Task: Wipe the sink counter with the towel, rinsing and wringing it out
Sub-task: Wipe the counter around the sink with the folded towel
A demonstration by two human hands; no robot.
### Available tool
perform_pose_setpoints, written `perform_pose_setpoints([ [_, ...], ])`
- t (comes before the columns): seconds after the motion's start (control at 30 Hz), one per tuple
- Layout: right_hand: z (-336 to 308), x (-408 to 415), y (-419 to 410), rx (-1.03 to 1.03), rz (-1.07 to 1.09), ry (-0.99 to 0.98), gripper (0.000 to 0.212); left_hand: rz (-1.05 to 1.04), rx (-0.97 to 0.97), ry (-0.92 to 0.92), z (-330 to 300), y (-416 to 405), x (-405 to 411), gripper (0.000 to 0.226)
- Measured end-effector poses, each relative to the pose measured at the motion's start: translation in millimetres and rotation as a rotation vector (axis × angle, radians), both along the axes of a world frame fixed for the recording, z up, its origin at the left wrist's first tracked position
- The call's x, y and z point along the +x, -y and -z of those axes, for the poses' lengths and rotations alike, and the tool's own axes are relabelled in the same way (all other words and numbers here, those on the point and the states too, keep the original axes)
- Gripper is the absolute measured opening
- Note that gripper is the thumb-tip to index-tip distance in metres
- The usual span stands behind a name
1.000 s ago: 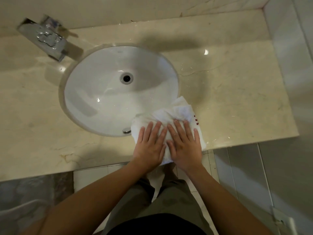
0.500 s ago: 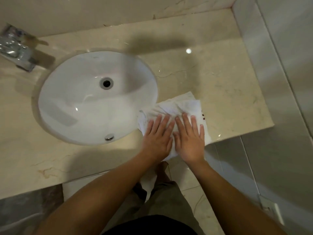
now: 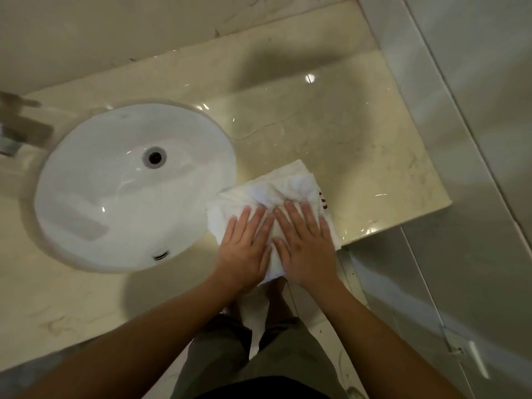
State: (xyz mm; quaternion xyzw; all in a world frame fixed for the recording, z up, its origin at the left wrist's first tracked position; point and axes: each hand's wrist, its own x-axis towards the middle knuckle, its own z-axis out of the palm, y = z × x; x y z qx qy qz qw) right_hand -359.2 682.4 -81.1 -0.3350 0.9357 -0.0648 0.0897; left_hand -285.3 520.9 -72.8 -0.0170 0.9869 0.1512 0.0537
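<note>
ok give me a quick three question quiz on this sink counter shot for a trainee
1. True or false: the towel lies inside the sink basin.
2. Multiple choice: how do the left hand and right hand meet the towel? A) both press flat on it, fingers straight B) one wrings it over the drain C) neither touches it
3. Fill in: the towel lies on the counter to the ____ of the basin in the head view.

Key
1. False; it lies on the counter beside the basin.
2. A
3. right
</note>
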Motion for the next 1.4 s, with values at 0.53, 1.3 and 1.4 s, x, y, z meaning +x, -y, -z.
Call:
perform_pose_setpoints([
  [0.53, -21, -43, -73, -0.181, -0.322, -0.015, 0.043, 0.366, 0.027, -0.126, -7, 24, 18, 0.063],
  [1.3, -138, -166, -6, -0.22, 0.24, 0.836, 0.026, -0.611, 0.926, 0.239, -109, 47, -127, 0.021],
  [1.4, -103, -179, 5, -0.141, 0.264, 0.719, 0.031, -0.665, 0.833, 0.208, -80, 45, -140, 0.028],
])
